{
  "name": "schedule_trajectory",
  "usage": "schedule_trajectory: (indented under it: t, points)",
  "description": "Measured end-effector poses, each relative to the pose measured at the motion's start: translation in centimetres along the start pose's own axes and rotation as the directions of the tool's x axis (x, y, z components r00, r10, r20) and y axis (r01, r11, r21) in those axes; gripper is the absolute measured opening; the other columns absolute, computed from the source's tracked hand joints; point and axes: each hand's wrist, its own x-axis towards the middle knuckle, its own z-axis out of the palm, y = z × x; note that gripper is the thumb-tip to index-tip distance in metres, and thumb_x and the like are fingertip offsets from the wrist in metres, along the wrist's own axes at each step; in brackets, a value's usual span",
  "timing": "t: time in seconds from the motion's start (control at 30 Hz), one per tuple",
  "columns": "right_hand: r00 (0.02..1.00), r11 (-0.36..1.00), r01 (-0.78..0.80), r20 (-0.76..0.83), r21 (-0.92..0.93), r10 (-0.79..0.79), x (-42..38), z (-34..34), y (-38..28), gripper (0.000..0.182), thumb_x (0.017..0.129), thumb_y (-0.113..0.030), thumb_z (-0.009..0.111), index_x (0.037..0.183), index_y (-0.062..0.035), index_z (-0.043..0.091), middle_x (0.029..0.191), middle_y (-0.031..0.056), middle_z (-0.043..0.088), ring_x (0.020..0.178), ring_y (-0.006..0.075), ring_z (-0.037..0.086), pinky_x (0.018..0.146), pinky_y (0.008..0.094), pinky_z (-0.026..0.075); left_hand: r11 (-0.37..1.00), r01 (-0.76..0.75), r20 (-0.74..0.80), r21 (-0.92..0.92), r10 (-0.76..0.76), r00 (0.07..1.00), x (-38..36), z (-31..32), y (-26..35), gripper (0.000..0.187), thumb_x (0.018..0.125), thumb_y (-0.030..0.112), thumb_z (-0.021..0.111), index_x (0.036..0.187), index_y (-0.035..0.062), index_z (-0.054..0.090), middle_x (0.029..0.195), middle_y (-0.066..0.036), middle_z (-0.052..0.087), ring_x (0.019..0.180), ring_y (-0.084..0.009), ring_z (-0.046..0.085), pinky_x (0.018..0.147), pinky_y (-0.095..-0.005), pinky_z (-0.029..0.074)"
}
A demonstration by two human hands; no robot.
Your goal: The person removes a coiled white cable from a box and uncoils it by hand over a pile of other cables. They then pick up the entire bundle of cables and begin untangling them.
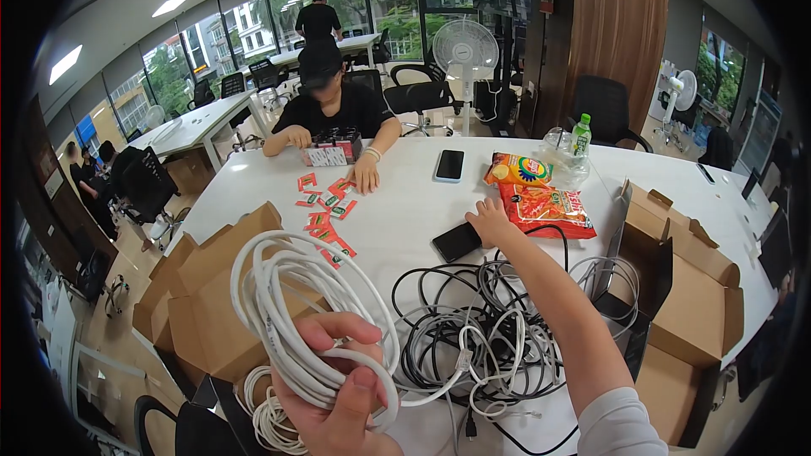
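Observation:
My left hand (342, 388) is wrapped round a thick coil of white cable (274, 304), held up above the near left of the table. My right hand (490, 224) reaches forward, its fingers apart, beside a black phone (457, 241) and close to a red snack bag (547, 209). Whether it touches the phone is hard to tell. Under my right forearm lies a tangle of black and white cables (435, 346). An open cardboard box (207, 304) on the left holds another white coil (274, 414).
A second open cardboard box (688, 312) stands at right. Across the white table (397, 228), a person (338, 105) handles a small box (332, 152) behind red packets (321, 224). Another phone (449, 165), a yellow bag (517, 171) and a green bottle (580, 135) stand farther back.

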Motion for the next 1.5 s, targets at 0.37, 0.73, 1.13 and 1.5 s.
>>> schedule_trajectory:
  t: [0.37, 0.73, 1.13, 1.5]
  points:
    - [0.978, 0.997, -0.017, 0.207, 0.074, 0.001, -0.9, -2.6, -0.1, 0.081, 0.054, -0.034, 0.080, 0.127, -0.0122, 0.053, 0.127, 0.0154, 0.051, 0.125, 0.0325, 0.041, 0.101, 0.0551, 0.029, 1.000, -0.010, -0.006, -0.003, 0.010, 1.000, 0.0, -0.1, 0.3, 0.037, 0.085, 0.001, 0.057, 0.117, -0.0021, 0.040, 0.105, -0.023, 0.053, 0.043, -0.0121, 0.048, 0.049, -0.0241, 0.033]
    - [0.966, 0.967, -0.025, 0.254, 0.255, -0.043, -0.9, -2.3, 0.5, 0.084, 0.056, -0.036, 0.081, 0.131, -0.0126, 0.051, 0.131, 0.0174, 0.048, 0.127, 0.0364, 0.040, 0.102, 0.0585, 0.029, 1.000, -0.004, -0.004, 0.007, 0.004, 1.000, 0.0, -0.1, 0.3, 0.037, 0.085, 0.003, 0.059, 0.116, -0.0010, 0.040, 0.105, -0.021, 0.054, 0.044, -0.0119, 0.048, 0.050, -0.0242, 0.034]
    - [0.968, 0.970, 0.038, 0.232, 0.242, -0.096, 0.1, -2.4, 0.2, 0.076, 0.052, -0.027, 0.088, 0.121, -0.0100, 0.061, 0.129, 0.0155, 0.047, 0.125, 0.0345, 0.038, 0.099, 0.0535, 0.034, 1.000, -0.001, -0.002, 0.011, 0.001, 1.000, 0.2, -0.2, -0.2, 0.036, 0.086, 0.002, 0.057, 0.117, -0.0013, 0.040, 0.106, -0.021, 0.052, 0.045, -0.0118, 0.048, 0.052, -0.0241, 0.035]
    - [0.987, 0.964, -0.010, 0.158, 0.267, -0.034, -0.7, -2.5, -0.3, 0.068, 0.059, -0.021, 0.083, 0.122, -0.0100, 0.060, 0.135, 0.0161, 0.044, 0.129, 0.0377, 0.036, 0.100, 0.0565, 0.034, 0.999, 0.023, 0.040, 0.038, -0.025, 0.999, 0.6, -0.9, -0.9, 0.035, 0.086, 0.001, 0.056, 0.118, -0.0013, 0.040, 0.104, -0.019, 0.051, 0.050, -0.0108, 0.047, 0.049, -0.0223, 0.034]
